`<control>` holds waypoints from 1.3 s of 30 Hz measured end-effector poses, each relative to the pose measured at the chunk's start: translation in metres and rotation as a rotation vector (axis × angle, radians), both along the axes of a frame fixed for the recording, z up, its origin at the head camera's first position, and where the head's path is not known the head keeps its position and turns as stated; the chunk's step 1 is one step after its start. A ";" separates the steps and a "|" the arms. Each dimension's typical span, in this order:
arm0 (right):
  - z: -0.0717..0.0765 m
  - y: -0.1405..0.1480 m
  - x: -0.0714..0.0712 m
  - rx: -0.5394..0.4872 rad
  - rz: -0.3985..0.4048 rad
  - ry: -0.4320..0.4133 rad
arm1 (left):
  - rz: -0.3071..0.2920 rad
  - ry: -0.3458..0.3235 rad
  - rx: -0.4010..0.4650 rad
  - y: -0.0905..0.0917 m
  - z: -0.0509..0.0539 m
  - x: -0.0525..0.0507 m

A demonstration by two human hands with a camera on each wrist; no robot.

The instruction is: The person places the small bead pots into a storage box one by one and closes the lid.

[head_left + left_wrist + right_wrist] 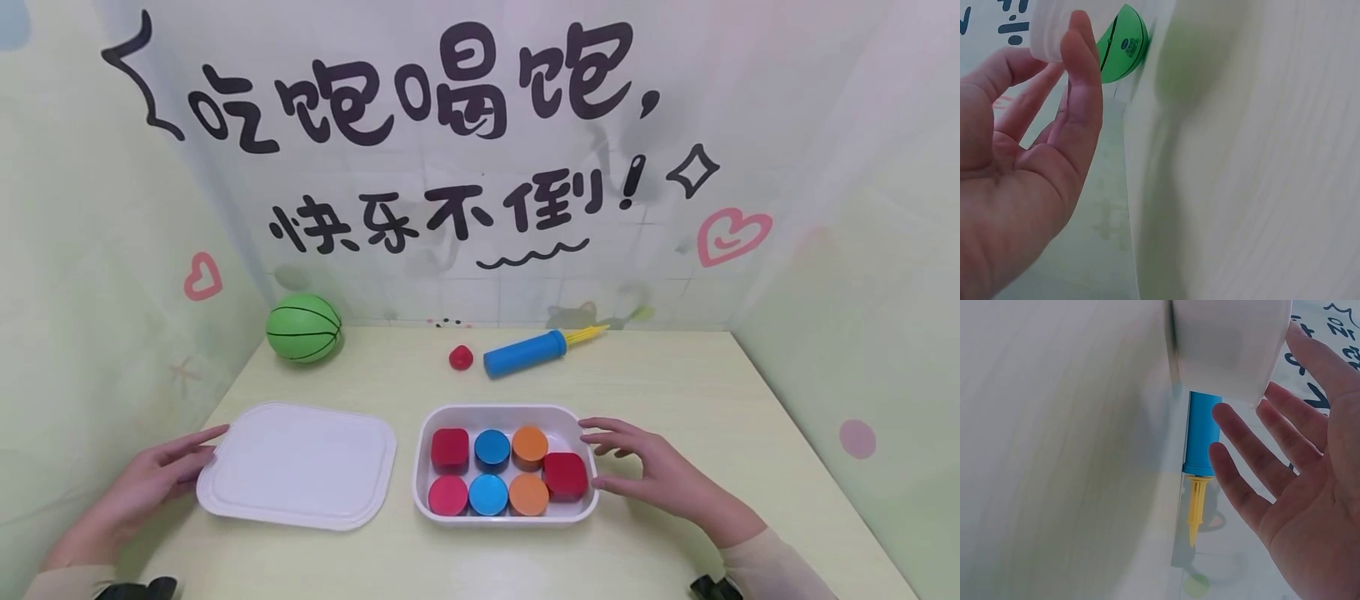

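On the left, my left hand (153, 475) pinches the left edge of a white rounded lid (300, 467). The left wrist view shows only the lid's corner (1047, 31) between the fingers and thumb. A white rectangular box (510, 521) stands right of the lid. It holds several round and squarish pieces, among them a red squarish piece (566, 477), a blue round piece (487, 494) and an orange round piece (529, 447). At the box's right end my right hand (648, 471) has its fingers spread and relaxed, fingertips touching the rim, not wrapped around it.
A green ball (303, 327) with black lines sits at the back left corner. Behind the box lie a small red piece (461, 358) and a blue pump (525, 354) with a yellow nozzle (587, 335). A printed curtain (480, 283) closes off the table's back and sides.
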State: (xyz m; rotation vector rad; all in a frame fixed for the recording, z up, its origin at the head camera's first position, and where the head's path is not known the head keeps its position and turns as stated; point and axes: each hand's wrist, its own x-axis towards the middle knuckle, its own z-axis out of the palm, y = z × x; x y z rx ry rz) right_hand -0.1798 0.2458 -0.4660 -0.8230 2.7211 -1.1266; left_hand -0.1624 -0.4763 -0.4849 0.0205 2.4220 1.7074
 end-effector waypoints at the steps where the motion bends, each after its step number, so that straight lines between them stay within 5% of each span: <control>1: 0.000 0.000 0.000 -0.001 0.001 0.001 | 0.001 -0.002 0.027 0.001 0.000 0.001; 9: 0.000 0.000 0.001 -0.011 0.002 0.006 | -0.016 0.037 0.184 0.018 0.007 0.003; 16: -0.002 0.001 0.003 -0.034 0.006 0.019 | -0.037 0.093 0.291 0.034 0.031 0.000; 24: -0.002 0.001 0.002 -0.031 0.005 0.024 | -0.060 0.085 0.459 0.052 0.054 -0.006; 31: -0.001 0.000 0.002 -0.033 0.009 0.029 | -0.005 0.083 0.486 0.096 0.062 -0.011; 39: -0.005 -0.001 0.004 -0.031 -0.013 0.065 | 0.078 0.019 0.412 0.159 0.059 -0.021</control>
